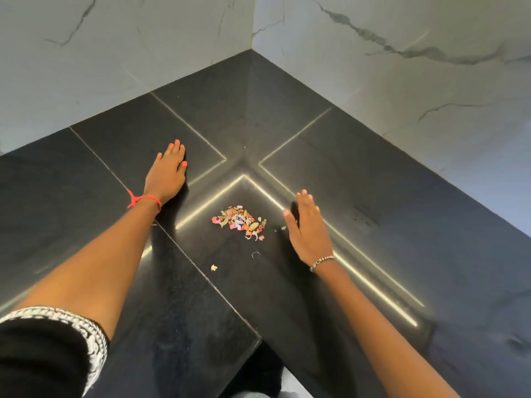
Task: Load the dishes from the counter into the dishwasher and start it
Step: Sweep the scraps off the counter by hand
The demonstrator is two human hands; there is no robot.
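From the head camera, a small loose heap of pink, green and pale food scraps [240,222] lies on the dark polished stone corner surface [359,173], between the two hands and closer to the right one. The right hand [309,225] stands on edge just to the right of the heap, palm turned toward it, fingers straight and together, thumb spread; this grip is flat and apart, clasping nothing, and I cannot tell whether its lower edge touches the surface. The heap stretches roughly from upper left to lower right, broadside to that palm, so a sweep leftward looks like the likely move. The left hand [168,173] rests palm down on the surface, well apart from the heap, up and to its left, fingers extended, holding nothing. A stray pale crumb [213,267] lies nearer the body. No dishes and no dishwasher are in view; only grey-veined marble walls [402,67] back the corner
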